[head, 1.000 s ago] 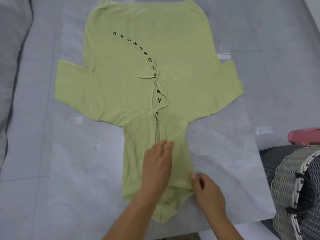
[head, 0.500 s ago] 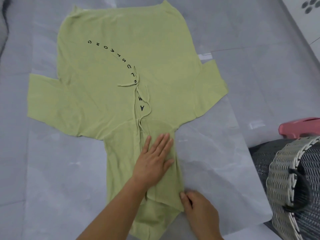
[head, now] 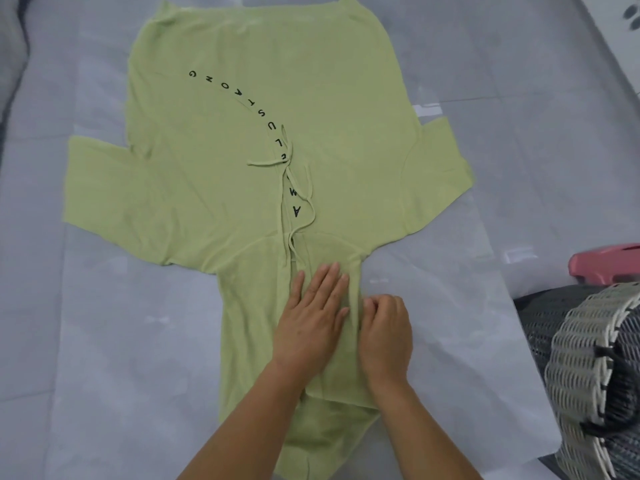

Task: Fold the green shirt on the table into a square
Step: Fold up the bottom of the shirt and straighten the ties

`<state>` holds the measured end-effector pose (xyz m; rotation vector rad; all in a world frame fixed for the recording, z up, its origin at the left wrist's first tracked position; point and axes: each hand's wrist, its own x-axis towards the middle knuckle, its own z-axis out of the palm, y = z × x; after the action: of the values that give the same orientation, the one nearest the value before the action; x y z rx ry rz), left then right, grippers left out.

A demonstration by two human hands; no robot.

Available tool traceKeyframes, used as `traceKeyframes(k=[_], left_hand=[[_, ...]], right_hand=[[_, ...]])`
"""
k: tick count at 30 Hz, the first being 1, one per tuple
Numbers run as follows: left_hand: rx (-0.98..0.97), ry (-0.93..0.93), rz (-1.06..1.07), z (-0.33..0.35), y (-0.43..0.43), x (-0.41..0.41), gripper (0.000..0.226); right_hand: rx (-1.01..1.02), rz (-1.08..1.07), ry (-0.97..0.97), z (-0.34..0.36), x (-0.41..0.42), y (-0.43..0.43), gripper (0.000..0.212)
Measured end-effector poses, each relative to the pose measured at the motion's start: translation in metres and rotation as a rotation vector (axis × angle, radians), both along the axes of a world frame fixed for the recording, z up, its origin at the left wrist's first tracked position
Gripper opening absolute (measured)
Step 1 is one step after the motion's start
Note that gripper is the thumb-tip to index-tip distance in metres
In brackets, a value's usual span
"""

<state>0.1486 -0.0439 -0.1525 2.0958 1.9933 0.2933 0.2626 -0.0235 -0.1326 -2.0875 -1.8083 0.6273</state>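
The green shirt (head: 263, 140) lies spread flat on the grey marble table (head: 104, 341), hem far from me, both short sleeves out to the sides, its hood folded toward me. Black letters curve across the front beside thin drawstrings (head: 294, 188). My left hand (head: 311, 317) presses flat on the hood with straight fingers. Beside it, my right hand (head: 386, 330) has its fingers curled at the hood's right edge and pinches the fabric there.
A woven grey and white basket (head: 595, 368) stands off the table's right edge, with a pink object (head: 606, 263) behind it. A grey cushion (head: 10, 57) shows at the far left. Bare tabletop lies on both sides of the hood.
My right hand has moved up along the hood's right edge, from near its lower corner to beside my left hand. My left hand stays flat on the hood.
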Motion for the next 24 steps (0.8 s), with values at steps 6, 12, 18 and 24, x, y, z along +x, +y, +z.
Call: traceKeyframes(k=[6, 12, 18, 24], left_hand=[[0.082, 0.007, -0.02, -0.002, 0.0, 0.0, 0.052], [0.053, 0.042, -0.074, -0.002, 0.021, -0.002, 0.053], [-0.01, 0.051, -0.087, 0.0, 0.017, 0.006, 0.053], [0.022, -0.05, -0.041, 0.02, 0.009, -0.009, 0.054]], right_hand=[[0.197, 0.061, -0.229, -0.008, 0.012, -0.002, 0.029], [0.234, 0.065, -0.287, -0.012, 0.013, 0.004, 0.032], [0.187, 0.104, -0.31, -0.011, 0.016, -0.017, 0.034], [0.28, 0.059, -0.228, -0.009, 0.021, -0.019, 0.023]])
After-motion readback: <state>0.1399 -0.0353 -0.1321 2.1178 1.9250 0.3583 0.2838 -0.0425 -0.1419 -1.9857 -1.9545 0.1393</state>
